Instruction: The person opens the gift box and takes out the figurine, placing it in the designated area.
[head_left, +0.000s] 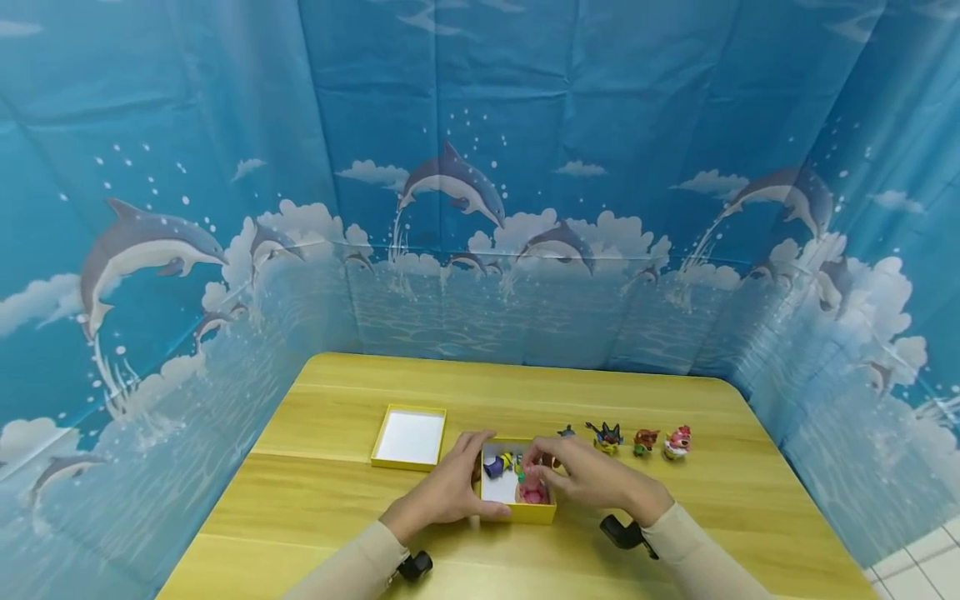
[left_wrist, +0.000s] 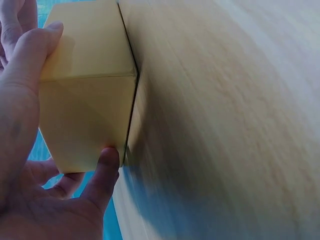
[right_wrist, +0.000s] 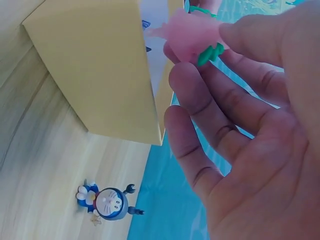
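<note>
My left hand holds the open yellow box at its left end, with the thumb on the near wall and fingers against the end wall. Above the box opening, my right hand pinches a translucent pink figurine with green parts between thumb and fingers. Inside the box lies a purple and yellow figurine on the white bottom. Something pink shows in the box's near right corner, partly behind the held figurine.
A box lid, white inside, lies left of the box. Right of it stand a blue cat figurine, a dark-eared figurine, a brown one and a pink and white one. A dolphin-print curtain surrounds the table.
</note>
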